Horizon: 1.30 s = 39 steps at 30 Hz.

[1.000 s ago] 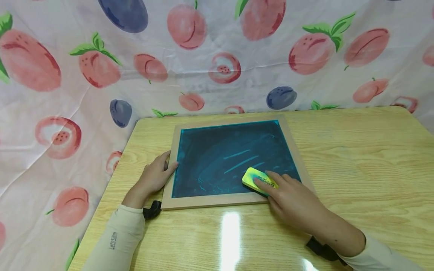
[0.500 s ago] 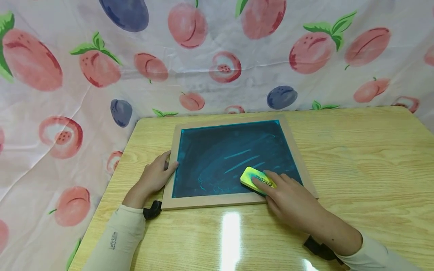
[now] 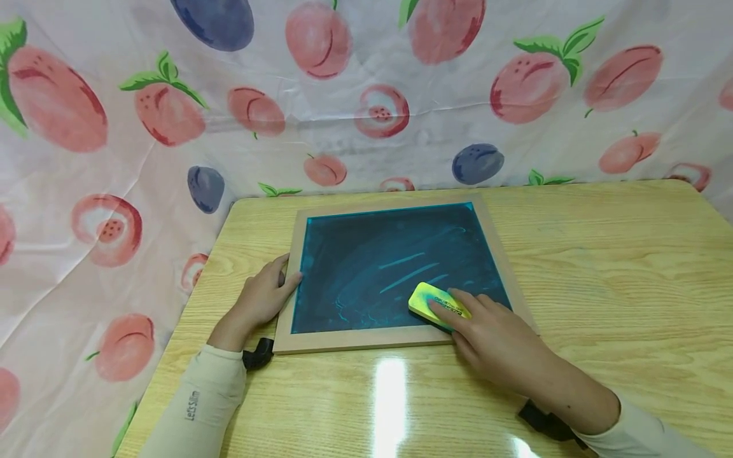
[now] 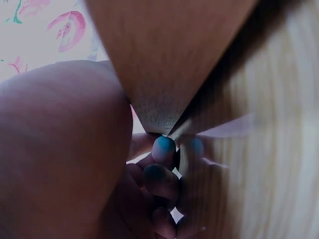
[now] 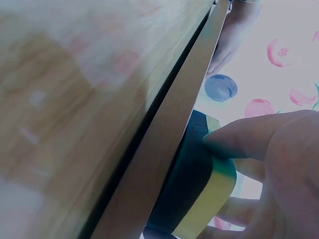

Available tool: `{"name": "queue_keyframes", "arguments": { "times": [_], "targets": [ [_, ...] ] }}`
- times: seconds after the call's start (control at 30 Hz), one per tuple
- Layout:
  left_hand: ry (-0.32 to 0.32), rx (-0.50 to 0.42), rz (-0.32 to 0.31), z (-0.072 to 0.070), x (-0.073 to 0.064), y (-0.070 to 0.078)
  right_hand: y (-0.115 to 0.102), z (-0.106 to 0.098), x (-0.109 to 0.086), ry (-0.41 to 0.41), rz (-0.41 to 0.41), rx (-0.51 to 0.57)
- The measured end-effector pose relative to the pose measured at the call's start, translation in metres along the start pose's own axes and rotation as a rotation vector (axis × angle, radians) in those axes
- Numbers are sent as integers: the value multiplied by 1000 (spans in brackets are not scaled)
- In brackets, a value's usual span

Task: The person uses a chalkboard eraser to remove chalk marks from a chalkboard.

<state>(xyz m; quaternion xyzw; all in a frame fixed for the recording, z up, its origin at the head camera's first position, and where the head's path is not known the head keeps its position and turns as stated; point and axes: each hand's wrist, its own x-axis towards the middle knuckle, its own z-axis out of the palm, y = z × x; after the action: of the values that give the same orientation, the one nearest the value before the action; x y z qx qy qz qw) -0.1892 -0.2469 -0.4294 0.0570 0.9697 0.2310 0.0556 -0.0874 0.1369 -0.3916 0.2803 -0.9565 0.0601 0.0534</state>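
Observation:
A chalkboard [image 3: 355, 254] with a pale wooden frame lies on the table, with light blue chalk streaks and smears across its dark face. My left hand [image 3: 262, 298] grips the left side of the frame, thumb over the top; in the left wrist view its fingertips [image 4: 164, 145], dusted blue, are at the frame's edge. My right hand [image 3: 498, 340] holds a yellow chalkboard eraser [image 3: 426, 300] with a dark felt underside over the board's lower right part. In the right wrist view the thumb and fingers pinch the eraser [image 5: 207, 199] by its sides, close over the frame.
The wooden table [image 3: 618, 273] stretches to the right of the board and in front of it. Behind and to the left hangs a white cloth [image 3: 435, 127] printed with peaches and plums. Black wrist mounts [image 3: 259, 354] sit under both wrists.
The eraser in my right hand slid slightly left, then back to the right over the same spot. My left hand stays on the frame, and the chalk streaks look the same.

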Motion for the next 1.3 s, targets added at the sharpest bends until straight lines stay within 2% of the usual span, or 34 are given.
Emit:
{"name": "queue_keyframes", "arguments": {
  "times": [0.2,0.53,1.3],
  "targets": [
    [8,14,11,0,0,0,1,-1,-2,-35,33,16],
    [5,21,15,0,1,-1,0,1,0,16,-9,6],
    [7,8,9,0,1,-2,-4,1,5,11,-13,9]
  ]
}}
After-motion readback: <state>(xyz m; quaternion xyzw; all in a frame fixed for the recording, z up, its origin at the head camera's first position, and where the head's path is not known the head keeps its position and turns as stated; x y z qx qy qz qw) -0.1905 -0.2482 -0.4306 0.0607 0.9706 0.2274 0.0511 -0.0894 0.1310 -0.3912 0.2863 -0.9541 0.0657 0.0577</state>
